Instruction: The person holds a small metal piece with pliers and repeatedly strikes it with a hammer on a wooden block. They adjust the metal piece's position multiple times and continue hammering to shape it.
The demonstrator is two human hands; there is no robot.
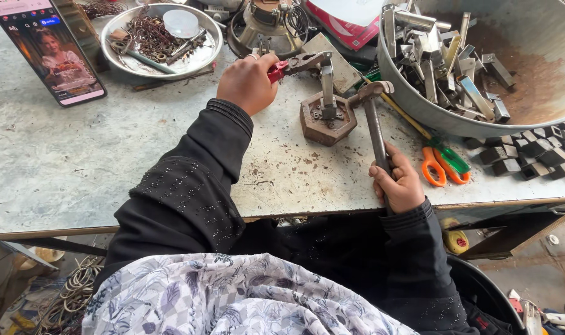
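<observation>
My left hand (250, 82) grips red-handled pliers (298, 64), whose jaws hold a small metal piece upright on a rusty hexagonal iron block (327, 120). In my right hand (399, 183) is the metal handle of a hammer (374, 118); its head is next to the upright piece above the block. Both arms wear black sleeves and rest over the worn grey workbench (96, 161).
A large metal basin (518, 118) of several metal parts sits at the right, small dark blocks (530, 152) beside it. Orange-handled scissors (442, 164) lie near my right hand. At the back a round tray (161, 37) holds springs; a phone (50, 53) leans at the left.
</observation>
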